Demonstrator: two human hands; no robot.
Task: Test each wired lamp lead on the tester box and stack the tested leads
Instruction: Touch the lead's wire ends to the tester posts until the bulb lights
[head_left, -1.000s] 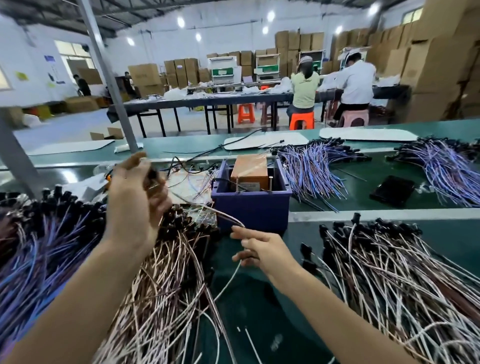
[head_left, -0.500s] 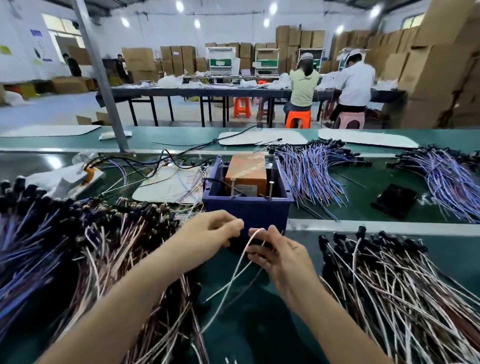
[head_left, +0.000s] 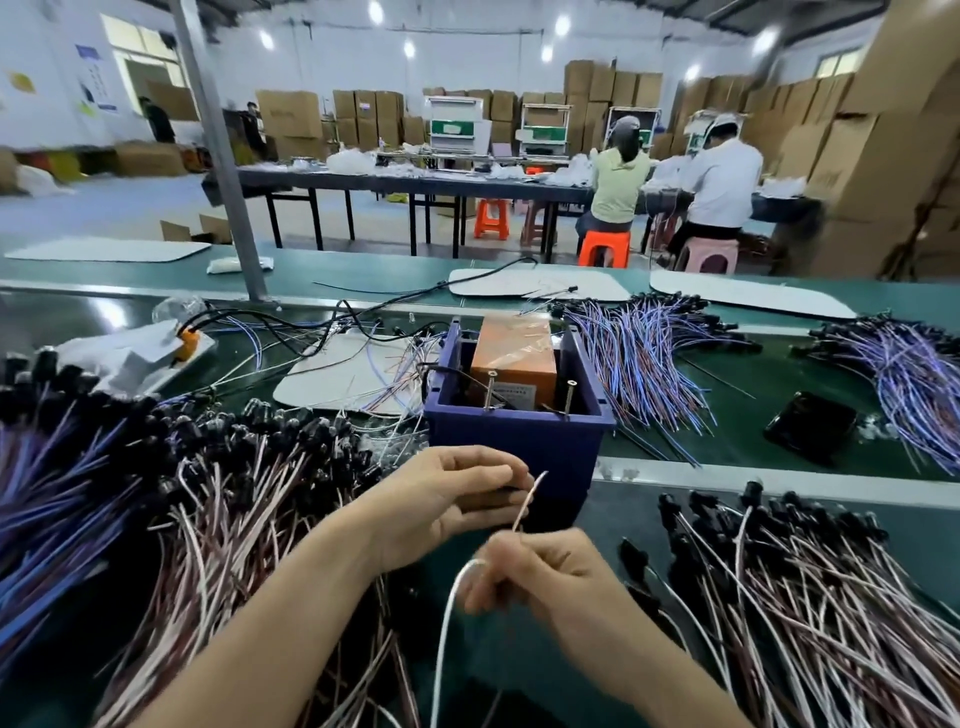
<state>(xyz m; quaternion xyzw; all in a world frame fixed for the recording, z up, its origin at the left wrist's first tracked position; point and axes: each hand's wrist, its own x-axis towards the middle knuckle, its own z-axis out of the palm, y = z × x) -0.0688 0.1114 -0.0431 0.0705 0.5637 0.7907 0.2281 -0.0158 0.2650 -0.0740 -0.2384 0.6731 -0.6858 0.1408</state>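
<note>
Nearest, my right hand (head_left: 540, 577): thumb and fingertips pinch the wires of one lamp lead (head_left: 530, 500). A white wire loops down from the pinch toward me, and a thin wire end points up between my hands.

Next, my left hand (head_left: 457, 501): its fingers are curled round the same lead's dark end, just in front of the tester box (head_left: 519, 436).

On either side of me: a left pile (head_left: 234, 519) and a right pile (head_left: 805, 597) of brown-and-white leads with black sockets, both lying on the green bench (head_left: 727, 441).

Tester box: blue, open at the top, with an orange unit (head_left: 514, 358) inside.

Beyond it: bundles of purple-blue leads (head_left: 639, 358) and a flat black object (head_left: 810, 421).

Farthest: two seated workers (head_left: 722, 176) at a long table, with stacked cartons behind them.
</note>
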